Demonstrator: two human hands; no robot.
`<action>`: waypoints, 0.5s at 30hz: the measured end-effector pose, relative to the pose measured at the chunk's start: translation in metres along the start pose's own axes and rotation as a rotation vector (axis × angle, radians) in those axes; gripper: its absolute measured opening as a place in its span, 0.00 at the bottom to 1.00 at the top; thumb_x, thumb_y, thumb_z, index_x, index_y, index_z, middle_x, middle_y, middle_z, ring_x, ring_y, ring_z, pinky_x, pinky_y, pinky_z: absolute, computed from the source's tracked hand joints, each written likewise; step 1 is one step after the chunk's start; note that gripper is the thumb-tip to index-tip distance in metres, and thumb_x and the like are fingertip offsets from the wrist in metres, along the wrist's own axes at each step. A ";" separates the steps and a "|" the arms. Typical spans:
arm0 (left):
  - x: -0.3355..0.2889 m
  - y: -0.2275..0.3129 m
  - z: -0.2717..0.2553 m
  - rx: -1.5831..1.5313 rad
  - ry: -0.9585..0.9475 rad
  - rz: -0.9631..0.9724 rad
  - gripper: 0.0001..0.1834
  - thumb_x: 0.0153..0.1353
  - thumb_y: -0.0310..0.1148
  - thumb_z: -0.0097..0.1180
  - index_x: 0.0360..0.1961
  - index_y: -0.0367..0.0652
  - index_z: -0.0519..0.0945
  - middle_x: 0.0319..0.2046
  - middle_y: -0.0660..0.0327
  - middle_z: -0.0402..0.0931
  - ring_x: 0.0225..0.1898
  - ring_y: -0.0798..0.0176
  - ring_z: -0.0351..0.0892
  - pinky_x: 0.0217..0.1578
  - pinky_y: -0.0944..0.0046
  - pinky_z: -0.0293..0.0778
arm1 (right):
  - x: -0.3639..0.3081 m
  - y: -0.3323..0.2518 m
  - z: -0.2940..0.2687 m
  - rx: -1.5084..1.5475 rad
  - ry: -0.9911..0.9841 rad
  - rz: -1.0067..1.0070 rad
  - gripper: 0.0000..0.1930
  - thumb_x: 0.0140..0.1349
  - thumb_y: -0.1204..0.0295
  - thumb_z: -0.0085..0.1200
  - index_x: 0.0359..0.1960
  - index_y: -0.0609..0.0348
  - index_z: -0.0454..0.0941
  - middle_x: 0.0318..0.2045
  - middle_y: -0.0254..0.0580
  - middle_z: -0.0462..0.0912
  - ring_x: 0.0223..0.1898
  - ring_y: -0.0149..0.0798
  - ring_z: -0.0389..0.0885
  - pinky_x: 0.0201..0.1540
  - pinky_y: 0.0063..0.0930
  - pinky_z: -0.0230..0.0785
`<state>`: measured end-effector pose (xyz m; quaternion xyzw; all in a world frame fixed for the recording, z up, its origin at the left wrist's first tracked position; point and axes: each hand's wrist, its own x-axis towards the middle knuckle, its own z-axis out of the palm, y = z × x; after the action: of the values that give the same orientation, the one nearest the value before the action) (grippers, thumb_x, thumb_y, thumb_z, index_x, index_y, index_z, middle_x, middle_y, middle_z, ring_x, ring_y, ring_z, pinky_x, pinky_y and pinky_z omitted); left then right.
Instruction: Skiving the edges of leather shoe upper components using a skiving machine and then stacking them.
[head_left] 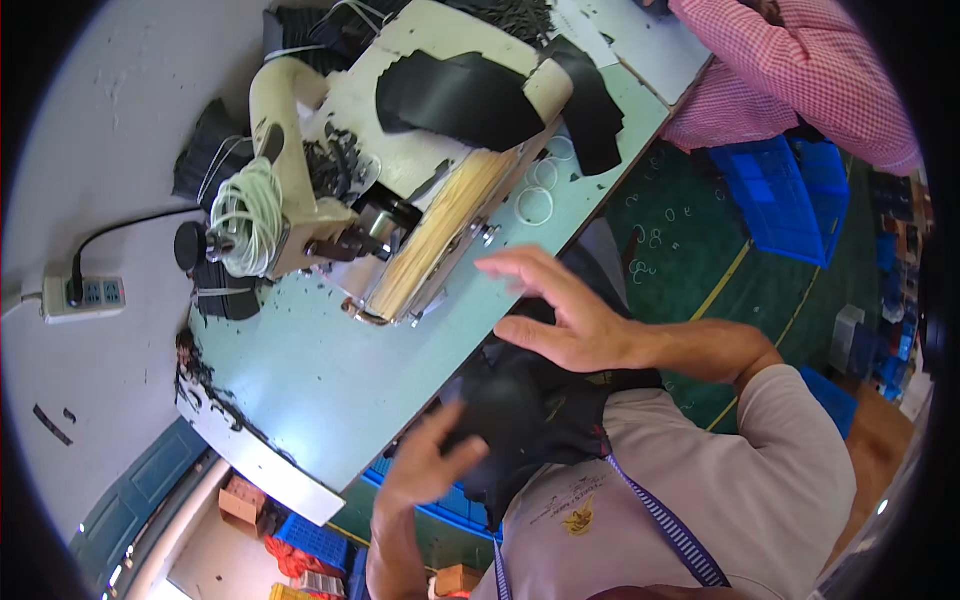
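Note:
My right hand is raised over the near edge of the pale green table. Its thumb and fingers are spread, with nothing between them. Lower and to the left, my left hand is smeared by motion beside a blurred black piece above my lap. Whether the fingers grip that piece does not show. A cream bench machine stands on the table, with a striped wooden block along its near side. Several flat black pieces lie fanned out on top of its bed.
Tied black bundles and dark scraps lie around the machine. White rings rest near the table edge. A power strip is on the wall at left. Across to the right, a person in a checked sleeve sits near a blue crate.

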<state>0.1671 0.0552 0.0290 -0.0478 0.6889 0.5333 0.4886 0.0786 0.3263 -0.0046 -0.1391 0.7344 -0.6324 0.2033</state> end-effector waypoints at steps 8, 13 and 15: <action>-0.007 0.052 0.046 0.634 -0.090 0.269 0.32 0.64 0.30 0.57 0.69 0.36 0.64 0.48 0.41 0.75 0.50 0.40 0.74 0.55 0.50 0.68 | 0.129 0.026 -0.068 -0.974 0.440 -0.479 0.25 0.54 0.69 0.64 0.54 0.53 0.70 0.61 0.52 0.67 0.65 0.56 0.63 0.66 0.48 0.56; 0.001 0.042 0.039 0.436 -0.069 0.283 0.33 0.63 0.28 0.57 0.69 0.37 0.64 0.49 0.43 0.74 0.50 0.43 0.75 0.53 0.50 0.69 | 0.190 0.020 -0.077 -1.085 0.407 -0.451 0.24 0.56 0.63 0.65 0.53 0.50 0.72 0.62 0.47 0.67 0.67 0.58 0.60 0.65 0.59 0.55; 0.017 0.021 0.022 0.186 0.065 0.402 0.27 0.63 0.27 0.57 0.64 0.36 0.69 0.47 0.50 0.78 0.46 0.52 0.78 0.47 0.54 0.72 | 0.187 0.010 -0.060 -1.204 0.538 -0.461 0.23 0.57 0.63 0.66 0.53 0.50 0.74 0.61 0.44 0.69 0.66 0.55 0.62 0.64 0.57 0.58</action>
<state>0.1596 0.0892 0.0320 0.1185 0.7463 0.5521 0.3523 -0.1133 0.2938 -0.0305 -0.2184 0.9337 -0.1550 -0.2378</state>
